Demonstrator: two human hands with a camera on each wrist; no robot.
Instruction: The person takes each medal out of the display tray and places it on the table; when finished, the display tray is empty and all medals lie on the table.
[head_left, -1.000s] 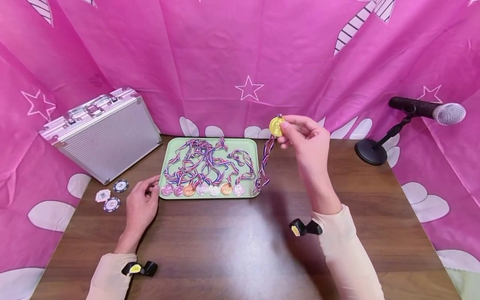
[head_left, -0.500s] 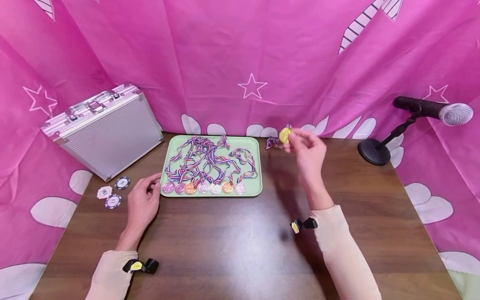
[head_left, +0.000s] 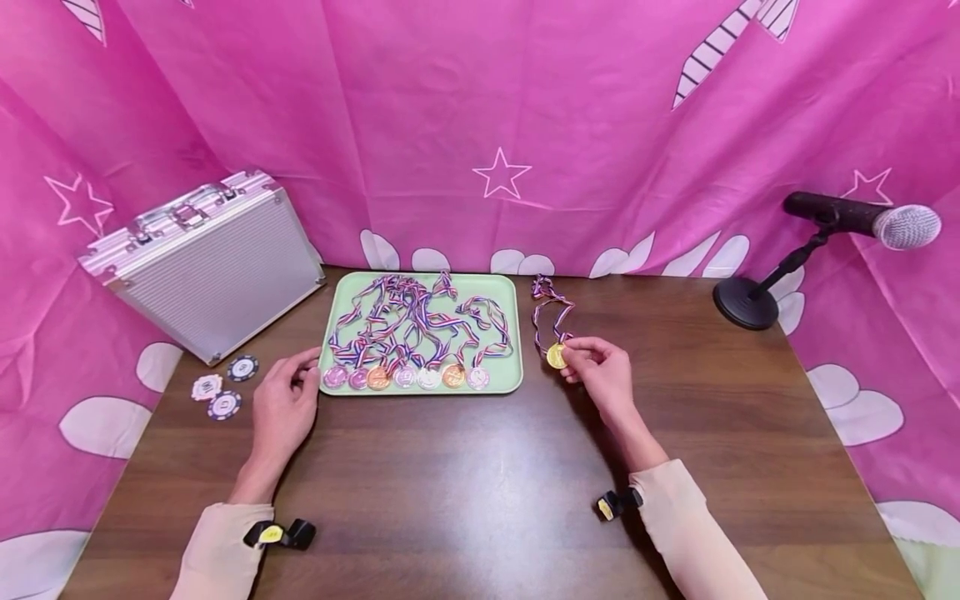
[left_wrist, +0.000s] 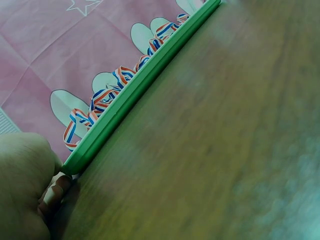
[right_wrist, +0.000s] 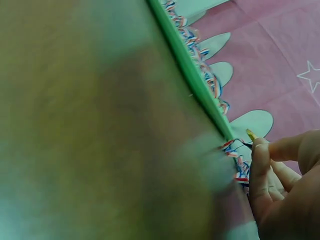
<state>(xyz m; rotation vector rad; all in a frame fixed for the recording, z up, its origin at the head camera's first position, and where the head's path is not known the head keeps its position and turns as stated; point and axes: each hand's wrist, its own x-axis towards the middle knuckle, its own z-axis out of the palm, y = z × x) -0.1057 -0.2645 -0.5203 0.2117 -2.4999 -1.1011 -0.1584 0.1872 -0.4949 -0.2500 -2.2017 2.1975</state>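
Seven medals laid in a row along the near edge of the green tray (head_left: 341, 287): pinkish, silver and bronze discs, ribbons trailing back in a loose tangle of red, white and blue. Eighth piece, the gold medal (head_left: 556, 356), out of the tray and down on the table (head_left: 465, 483) just to the tray's right, its ribbon (head_left: 547, 310) stretched away toward the backdrop in a narrow loop. Judged from the layout: row on the tray complete as far as visible, gold medal set apart beside it, not yet let go. Right hand (head_left: 600, 375) low over the table, grip a fingertip pinch on the gold disc's edge, other fingers curled in. Left hand (head_left: 283, 406) resting flat-sided on the table, fingers loosely bent, thumb and fingertip touching the tray's near left corner; whether actually gripping the rim, cannot tell. Materials: tray smooth moulded plastic, rounded corners, shallow lip; medals small, round, shiny, likely plastic; ribbons thin woven striped tape; table dark wood-grain, slightly glossy. Also present: ribbed aluminium case (head_left: 206, 262) with latches at left, three round poker chips (head_left: 223, 387) before it, microphone (head_left: 862, 221) on a black round-based stand at right, pink star-printed cloth (head_left: 480, 125) behind.
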